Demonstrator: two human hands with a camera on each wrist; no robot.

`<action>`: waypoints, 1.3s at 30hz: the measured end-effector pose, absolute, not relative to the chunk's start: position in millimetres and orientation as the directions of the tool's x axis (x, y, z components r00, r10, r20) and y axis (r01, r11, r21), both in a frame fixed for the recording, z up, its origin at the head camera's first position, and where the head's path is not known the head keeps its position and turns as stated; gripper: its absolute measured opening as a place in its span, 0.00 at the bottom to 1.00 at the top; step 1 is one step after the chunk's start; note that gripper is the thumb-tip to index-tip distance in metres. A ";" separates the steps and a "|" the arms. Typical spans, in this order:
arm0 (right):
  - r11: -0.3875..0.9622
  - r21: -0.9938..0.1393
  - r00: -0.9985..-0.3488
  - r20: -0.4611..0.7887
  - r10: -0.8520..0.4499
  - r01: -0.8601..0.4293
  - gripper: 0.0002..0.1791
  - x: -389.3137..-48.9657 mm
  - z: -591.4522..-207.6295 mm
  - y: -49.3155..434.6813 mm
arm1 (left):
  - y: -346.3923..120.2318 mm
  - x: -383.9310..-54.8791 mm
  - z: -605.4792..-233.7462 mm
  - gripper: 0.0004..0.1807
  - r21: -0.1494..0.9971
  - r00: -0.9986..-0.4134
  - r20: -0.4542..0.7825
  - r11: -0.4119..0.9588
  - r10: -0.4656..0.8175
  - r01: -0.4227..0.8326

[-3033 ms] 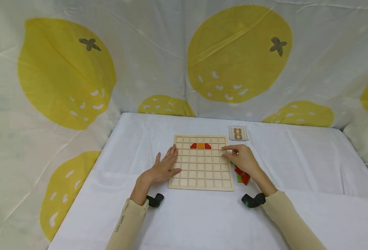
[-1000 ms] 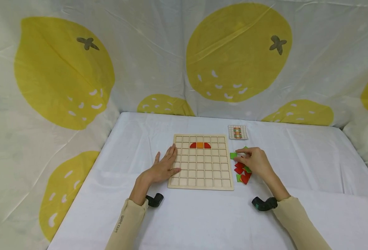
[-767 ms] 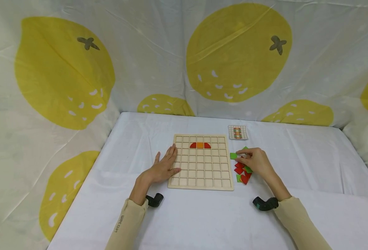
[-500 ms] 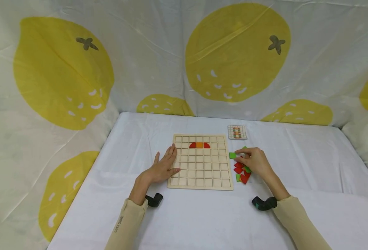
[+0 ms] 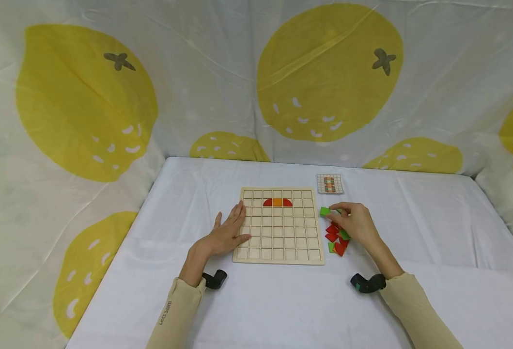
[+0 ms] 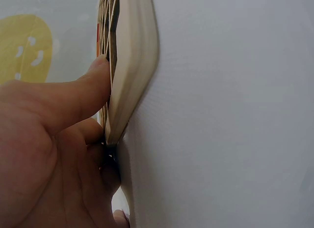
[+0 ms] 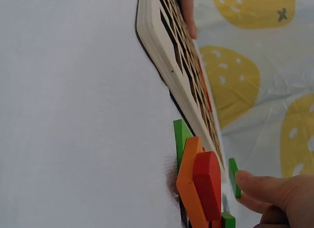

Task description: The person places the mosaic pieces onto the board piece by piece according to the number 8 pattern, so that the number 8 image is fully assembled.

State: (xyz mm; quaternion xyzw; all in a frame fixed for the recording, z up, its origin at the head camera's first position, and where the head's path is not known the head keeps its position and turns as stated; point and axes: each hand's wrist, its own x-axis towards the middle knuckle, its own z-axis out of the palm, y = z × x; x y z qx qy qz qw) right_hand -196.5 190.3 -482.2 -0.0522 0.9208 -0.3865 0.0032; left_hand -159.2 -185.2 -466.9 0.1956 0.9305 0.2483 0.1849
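My right hand (image 5: 355,223) pinches a green square tile (image 5: 324,212) between thumb and fingers, just right of the board. In the right wrist view that green tile (image 7: 234,178) is held clear of the pile by the fingertips. My left hand (image 5: 224,235) lies with straight fingers along the left edge of the wooden grid board (image 5: 278,258); the left wrist view has its thumb (image 6: 81,98) on the board's rim. Near the top of the grid sit a red rounded piece (image 5: 268,202), an orange square (image 5: 277,202) and another red rounded piece (image 5: 287,202).
Under and below the right hand lies a pile of red tiles (image 5: 338,249) with green and orange ones, partly hidden. A small pattern card (image 5: 329,184) rests beyond it. White cloth (image 5: 273,305) covers the table, with a lemon-print curtain (image 5: 221,87) behind.
My right hand went from the board's right edge to the tiles, took hold of the green square and raised it slightly. The left hand stays on the board.
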 end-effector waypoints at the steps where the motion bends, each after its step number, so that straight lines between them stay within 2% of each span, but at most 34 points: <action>1: 0.688 -0.719 -0.995 0.038 -0.097 -0.094 0.15 -196.3 -481.7 189.3 | -185.2 -159.1 -466.8 0.47 0.533 -0.855 -0.248 0.801 0.454 0.271; 11: 0.623 -0.764 -0.979 0.053 -0.196 -0.166 0.15 -196.7 -478.7 160.3 | -185.9 -158.4 -465.5 0.46 0.529 -0.858 -0.253 0.806 0.446 0.263; 21: 0.598 -0.782 -0.965 0.018 -0.261 -0.176 0.14 -204.6 -478.1 117.3 | -185.9 -158.8 -466.9 0.46 0.533 -0.857 -0.255 0.804 0.448 0.262; 39: 0.578 -0.802 -0.969 0.002 -0.245 -0.148 0.15 -212.2 -484.9 114.4 | -185.7 -158.5 -464.9 0.46 0.527 -0.857 -0.258 0.808 0.447 0.263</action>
